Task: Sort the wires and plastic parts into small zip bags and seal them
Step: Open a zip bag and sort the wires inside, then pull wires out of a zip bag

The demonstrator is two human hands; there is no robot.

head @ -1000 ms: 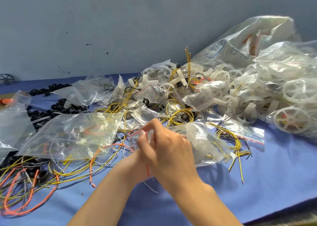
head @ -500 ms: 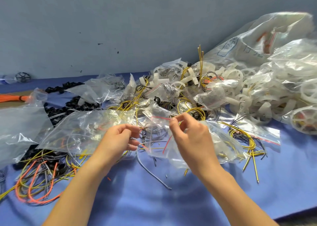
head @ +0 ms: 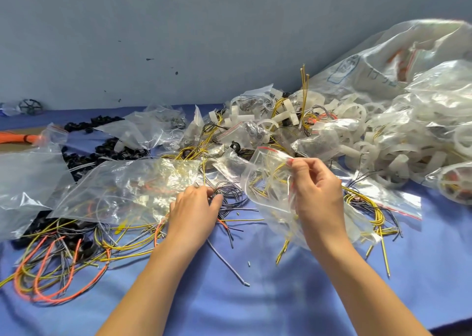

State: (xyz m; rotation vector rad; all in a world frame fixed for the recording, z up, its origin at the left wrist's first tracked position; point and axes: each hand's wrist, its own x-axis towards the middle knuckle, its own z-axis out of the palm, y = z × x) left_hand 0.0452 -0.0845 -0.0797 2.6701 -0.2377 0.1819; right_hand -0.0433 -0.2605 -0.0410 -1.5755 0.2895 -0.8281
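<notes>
My right hand pinches the red-striped top edge of a small clear zip bag with yellow wires inside, lifted above the blue table. My left hand reaches to a coil of grey and black wires lying on the table, its fingertips curled around strands of it. A larger clear bag with wires and white bits lies left of that hand. White plastic wheels and clips are heaped at the back right.
Loose orange and yellow wire loops lie at the front left. Black plastic rings are piled at the back left. Big plastic bags lean on the grey wall at the right. A loose grey wire lies between my forearms.
My hands have separated. The right hand has raised the small bag up and to the right; the left hand has dropped onto the grey wire coil.
</notes>
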